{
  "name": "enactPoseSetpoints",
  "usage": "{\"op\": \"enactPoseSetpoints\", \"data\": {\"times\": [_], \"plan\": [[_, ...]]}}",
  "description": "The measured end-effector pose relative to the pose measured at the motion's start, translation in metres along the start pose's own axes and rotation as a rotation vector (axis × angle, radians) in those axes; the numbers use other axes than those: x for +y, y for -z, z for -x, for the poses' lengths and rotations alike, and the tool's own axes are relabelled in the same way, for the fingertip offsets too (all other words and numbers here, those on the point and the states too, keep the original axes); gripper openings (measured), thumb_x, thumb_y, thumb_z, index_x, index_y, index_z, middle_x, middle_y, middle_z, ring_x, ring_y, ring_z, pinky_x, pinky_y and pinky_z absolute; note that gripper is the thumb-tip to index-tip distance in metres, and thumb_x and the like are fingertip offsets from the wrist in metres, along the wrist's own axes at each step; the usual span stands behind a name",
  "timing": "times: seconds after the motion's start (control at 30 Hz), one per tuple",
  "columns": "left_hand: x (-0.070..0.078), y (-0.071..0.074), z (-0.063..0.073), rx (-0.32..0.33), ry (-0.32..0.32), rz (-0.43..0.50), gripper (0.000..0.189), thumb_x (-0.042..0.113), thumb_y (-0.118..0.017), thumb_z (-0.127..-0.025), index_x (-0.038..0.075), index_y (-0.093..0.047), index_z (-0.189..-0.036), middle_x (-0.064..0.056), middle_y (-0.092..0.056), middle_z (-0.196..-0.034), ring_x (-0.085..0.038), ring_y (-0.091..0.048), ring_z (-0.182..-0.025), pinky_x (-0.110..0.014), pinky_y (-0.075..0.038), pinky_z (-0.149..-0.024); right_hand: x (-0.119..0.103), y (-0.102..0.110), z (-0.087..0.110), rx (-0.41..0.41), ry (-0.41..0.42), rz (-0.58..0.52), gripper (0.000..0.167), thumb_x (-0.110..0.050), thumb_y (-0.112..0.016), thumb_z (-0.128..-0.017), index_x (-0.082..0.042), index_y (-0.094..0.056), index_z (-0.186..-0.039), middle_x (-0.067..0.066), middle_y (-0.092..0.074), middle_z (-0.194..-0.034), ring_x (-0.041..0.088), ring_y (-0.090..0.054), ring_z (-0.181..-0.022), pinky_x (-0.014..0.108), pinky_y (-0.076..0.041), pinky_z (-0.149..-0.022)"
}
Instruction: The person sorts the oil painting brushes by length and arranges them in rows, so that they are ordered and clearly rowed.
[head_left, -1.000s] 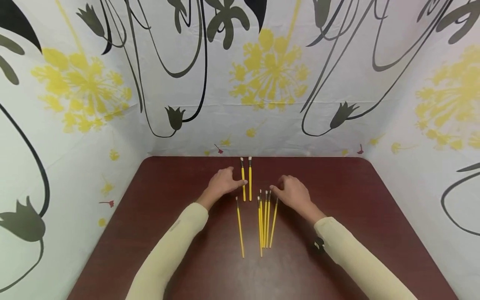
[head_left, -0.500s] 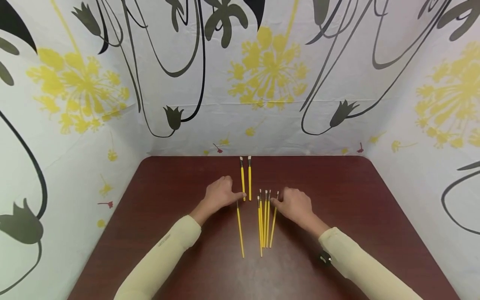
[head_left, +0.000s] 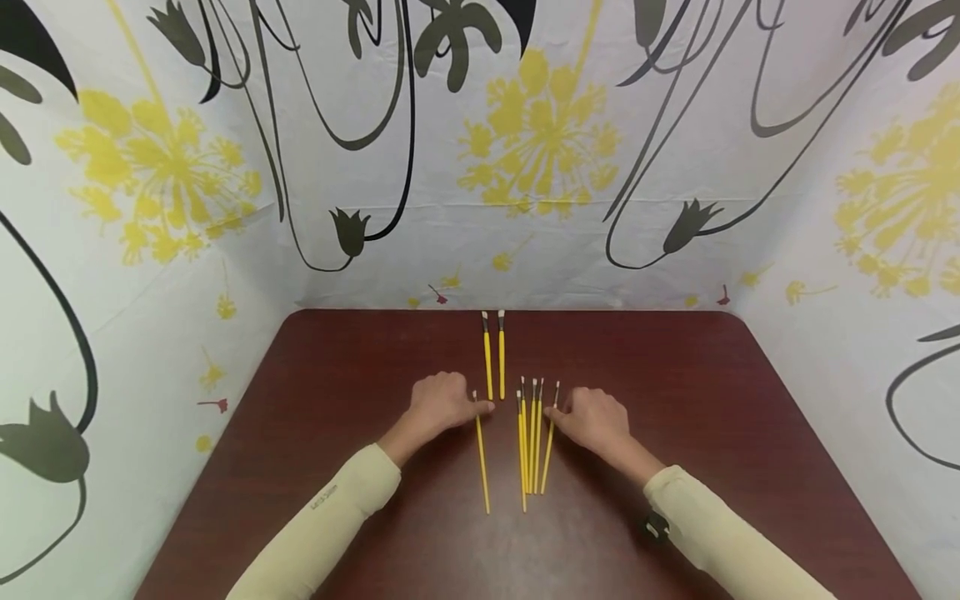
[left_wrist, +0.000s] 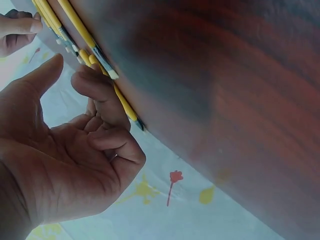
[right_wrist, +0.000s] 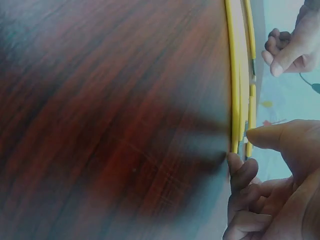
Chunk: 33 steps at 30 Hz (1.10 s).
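My left hand (head_left: pixel 442 402) is at the tip of a lone thin yellow paintbrush (head_left: pixel 482 467). Its thumb points right, and in the left wrist view the other fingers curl loosely beside the brush's bristles (left_wrist: pixel 114 74), gripping nothing. To the right lies a group of several thin yellow paintbrushes (head_left: pixel 532 437), bristles pointing away from me. At the upper end of the slanted rightmost brush (head_left: pixel 548 454) is my right hand (head_left: pixel 596 419). In the right wrist view its thumb (right_wrist: pixel 265 136) and index finger are apart, with fingertips right at the brush ends and nothing pinched.
Two thicker yellow paintbrushes (head_left: pixel 489 358) lie side by side near the far edge of the dark red-brown table (head_left: pixel 360 350). A white cloth (head_left: pixel 420 183) printed with flowers surrounds the table at the back and sides.
Both hands have drawn back toward me, the left from beside the far thick brushes to the lone thin brush, the right down along the rightmost brush. The brushes stay in place.
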<state>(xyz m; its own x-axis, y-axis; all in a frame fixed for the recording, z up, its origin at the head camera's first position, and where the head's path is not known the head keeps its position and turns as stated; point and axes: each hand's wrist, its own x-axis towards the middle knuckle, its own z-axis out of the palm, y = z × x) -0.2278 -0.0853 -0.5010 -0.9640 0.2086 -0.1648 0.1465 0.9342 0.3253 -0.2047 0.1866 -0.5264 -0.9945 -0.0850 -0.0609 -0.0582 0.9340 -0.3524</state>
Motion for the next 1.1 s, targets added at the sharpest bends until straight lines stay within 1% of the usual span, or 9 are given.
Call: {"op": "enactPoseSetpoints", "data": {"times": [0.2, 0.4, 0.5, 0.57, 0.63, 0.73, 0.77, 0.9, 1.1], "plan": [[0.0039, -0.0036, 0.0032, -0.030, 0.005, 0.008, 0.064, 0.064, -0.076, -0.089, 0.020, -0.048, -0.052, 0.008, -0.033, -0.049, -0.011, -0.033, -0.046, -0.029, -0.025, -0.046, 0.0001, -0.0017, 0.0011, -0.011, -0.012, -0.013, 0.064, -0.054, -0.072, -0.094, -0.023, -0.040, -0.049, -0.010, -0.026, -0.049, 0.010, -0.021, -0.048, 0.029, -0.014, -0.046], [0.0073, -0.0047, 0.0039, -0.042, -0.018, -0.009, 0.064, 0.061, -0.081, -0.085, 0.021, -0.044, -0.052, 0.009, -0.030, -0.049, -0.011, -0.029, -0.047, -0.029, -0.024, -0.047, -0.0012, -0.0002, 0.0019, -0.039, -0.027, -0.006, 0.065, -0.058, -0.072, -0.093, -0.022, -0.041, -0.049, -0.010, -0.028, -0.048, 0.009, -0.023, -0.046, 0.029, -0.016, -0.045], [0.0082, -0.0041, 0.0035, -0.064, -0.025, -0.016, 0.064, 0.060, -0.082, -0.085, 0.020, -0.044, -0.052, 0.008, -0.030, -0.049, -0.010, -0.029, -0.046, -0.029, -0.024, -0.046, -0.0017, 0.0005, 0.0014, -0.054, -0.024, -0.010, 0.065, -0.059, -0.073, -0.092, -0.022, -0.041, -0.049, -0.010, -0.029, -0.047, 0.009, -0.024, -0.045, 0.029, -0.017, -0.044], [0.0083, -0.0038, 0.0029, -0.082, -0.029, -0.024, 0.061, 0.056, -0.083, -0.086, 0.020, -0.048, -0.051, 0.008, -0.036, -0.046, -0.010, -0.035, -0.045, -0.028, -0.027, -0.046, -0.0023, 0.0012, 0.0013, -0.057, -0.019, -0.014, 0.065, -0.059, -0.073, -0.092, -0.022, -0.042, -0.049, -0.010, -0.029, -0.047, 0.009, -0.024, -0.045, 0.029, -0.017, -0.044], [0.0084, -0.0033, 0.0020, -0.099, -0.034, -0.033, 0.057, 0.052, -0.083, -0.087, 0.019, -0.053, -0.052, 0.007, -0.044, -0.045, -0.010, -0.045, -0.045, -0.028, -0.031, -0.046, -0.0026, 0.0014, 0.0011, -0.059, -0.015, -0.017, 0.065, -0.058, -0.074, -0.091, -0.022, -0.042, -0.048, -0.010, -0.029, -0.047, 0.009, -0.023, -0.045, 0.028, -0.016, -0.044], [0.0084, -0.0029, 0.0012, -0.117, -0.038, -0.040, 0.051, 0.048, -0.084, -0.088, 0.018, -0.061, -0.054, 0.006, -0.057, -0.047, -0.012, -0.058, -0.048, -0.028, -0.037, -0.047, -0.0031, 0.0012, 0.0013, -0.063, -0.012, -0.026, 0.066, -0.058, -0.075, -0.091, -0.021, -0.041, -0.048, -0.010, -0.028, -0.046, 0.009, -0.022, -0.045, 0.028, -0.015, -0.044], [0.0084, -0.0029, 0.0009, -0.121, -0.038, -0.039, 0.050, 0.047, -0.084, -0.088, 0.018, -0.062, -0.054, 0.005, -0.058, -0.048, -0.012, -0.060, -0.049, -0.028, -0.038, -0.047, -0.0032, 0.0008, 0.0014, -0.064, -0.013, -0.028, 0.066, -0.057, -0.076, -0.091, -0.021, -0.041, -0.048, -0.010, -0.028, -0.046, 0.008, -0.022, -0.045, 0.028, -0.015, -0.044], [0.0082, -0.0043, 0.0007, -0.137, -0.029, -0.029, 0.048, 0.045, -0.083, -0.089, 0.017, -0.064, -0.056, 0.004, -0.061, -0.049, -0.013, -0.062, -0.051, -0.028, -0.039, -0.049, -0.0038, -0.0007, 0.0021, -0.061, -0.006, -0.031, 0.065, -0.055, -0.077, -0.090, -0.022, -0.040, -0.048, -0.011, -0.027, -0.047, 0.008, -0.022, -0.046, 0.028, -0.015, -0.044], [0.0089, -0.0062, 0.0001, -0.148, -0.033, -0.011, 0.043, 0.039, -0.082, -0.089, 0.017, -0.062, -0.058, 0.004, -0.060, -0.050, -0.013, -0.058, -0.050, -0.029, -0.040, -0.048, -0.0039, -0.0023, 0.0016, -0.063, -0.003, -0.025, 0.063, -0.051, -0.079, -0.089, -0.022, -0.041, -0.048, -0.011, -0.027, -0.047, 0.008, -0.023, -0.046, 0.027, -0.016, -0.044]]}}
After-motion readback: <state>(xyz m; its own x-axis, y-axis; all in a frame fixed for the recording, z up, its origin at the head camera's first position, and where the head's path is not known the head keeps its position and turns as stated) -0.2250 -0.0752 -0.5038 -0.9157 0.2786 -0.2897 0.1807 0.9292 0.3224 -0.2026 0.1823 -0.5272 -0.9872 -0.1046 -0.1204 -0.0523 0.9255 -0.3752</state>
